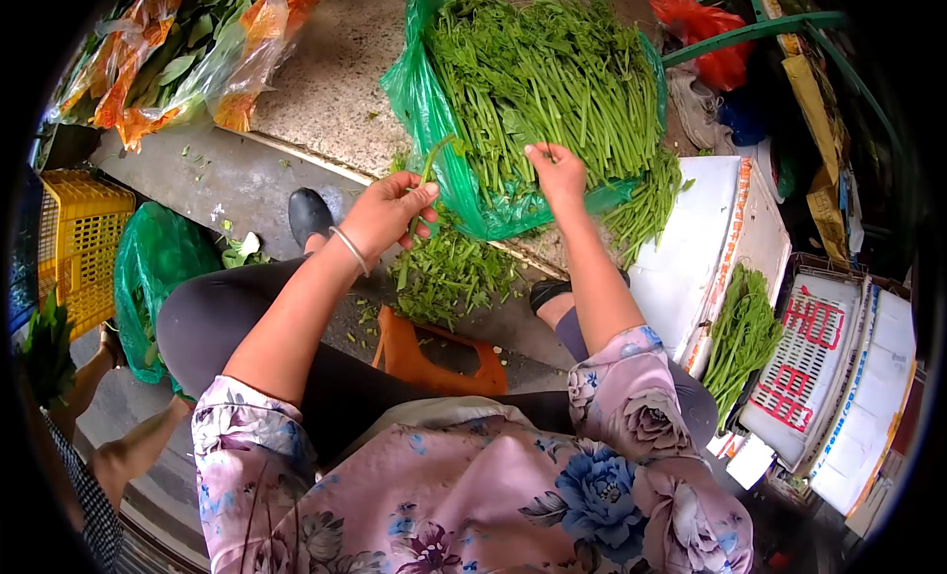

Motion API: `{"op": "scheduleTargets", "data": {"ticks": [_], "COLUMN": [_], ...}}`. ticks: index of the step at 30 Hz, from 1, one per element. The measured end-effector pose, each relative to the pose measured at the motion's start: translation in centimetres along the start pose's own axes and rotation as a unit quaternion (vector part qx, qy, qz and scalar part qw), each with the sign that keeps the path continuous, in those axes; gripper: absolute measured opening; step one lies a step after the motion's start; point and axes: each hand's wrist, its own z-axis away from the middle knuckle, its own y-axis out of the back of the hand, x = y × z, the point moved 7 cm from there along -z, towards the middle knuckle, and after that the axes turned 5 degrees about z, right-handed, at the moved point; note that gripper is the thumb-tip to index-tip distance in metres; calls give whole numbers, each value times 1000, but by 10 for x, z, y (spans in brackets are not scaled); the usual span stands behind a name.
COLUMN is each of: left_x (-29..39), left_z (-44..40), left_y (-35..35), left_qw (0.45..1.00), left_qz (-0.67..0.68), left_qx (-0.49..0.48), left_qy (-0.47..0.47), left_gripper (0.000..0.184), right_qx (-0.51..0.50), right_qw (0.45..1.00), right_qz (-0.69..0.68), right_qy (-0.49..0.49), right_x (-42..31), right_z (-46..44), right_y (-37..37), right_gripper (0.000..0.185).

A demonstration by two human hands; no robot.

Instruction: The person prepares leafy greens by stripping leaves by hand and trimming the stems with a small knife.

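My left hand (400, 211) pinches a single green stem (430, 163) between thumb and fingers, over the edge of a green plastic bag (426, 106). A large heap of leafy green stems (552, 91) lies on the opened bag. Close to the lower part of that heap is my right hand (557, 175), its thumb and fingertips pressed together; whatever they hold is too small to make out. Cut leaves and stem bits (449, 273) are scattered on the ground below my hands.
An orange stool (434, 362) stands between my legs. White foam boxes (691, 239) and a bundle of stems (742, 337) are at the right. At the left are a yellow crate (84, 244), a green bag (158, 278) and another person's legs (123, 456). Bagged leaves (187, 56) lie upper left.
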Motion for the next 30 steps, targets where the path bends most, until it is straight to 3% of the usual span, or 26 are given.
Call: {"op": "scheduleTargets", "data": {"ticks": [3,7,11,13,15,16,17,19,23,25,30], "left_x": [5,2,-1,-2,-1,0,-1,0,-3,7,3], "left_z": [-6,-16,-18,-19,-22,-23,-22,-23,-19,-15,-12], "left_y": [0,7,5,10,13,10,7,3,-7,-17,-19], "left_qw": [999,997,997,996,996,994,990,989,981,956,953], "left_qz": [12,63,71,61,61,93,126,139,182,290,299], "left_qx": [27,40,28,53,58,57,57,48,61,22,9], "left_qy": [-11,-1,3,30,27,16,8,9,37,-23,-42], "left_gripper": [24,23,23,23,22,21,20,19,22,23,23], "right_qx": [130,118,46,-21,15,-23,-61,-117,-166,-178,-205], "right_qw": [965,942,943,969,982,999,988,970,878,837,826], "right_qz": [200,315,312,248,180,21,-137,-209,-440,-506,-514], "right_qy": [112,14,104,10,58,45,28,-47,-84,-106,-110], "right_x": [-32,-46,-38,-29,-42,-46,-49,-63,-81,-87,-90], "right_z": [-35,-48,-72,-82,-77,-67,-51,-2,94,126,157], "right_y": [19,30,23,27,36,34,32,26,-12,-31,-53], "right_gripper": [40,41,39,33,30,31,32,31,27,23,21]}}
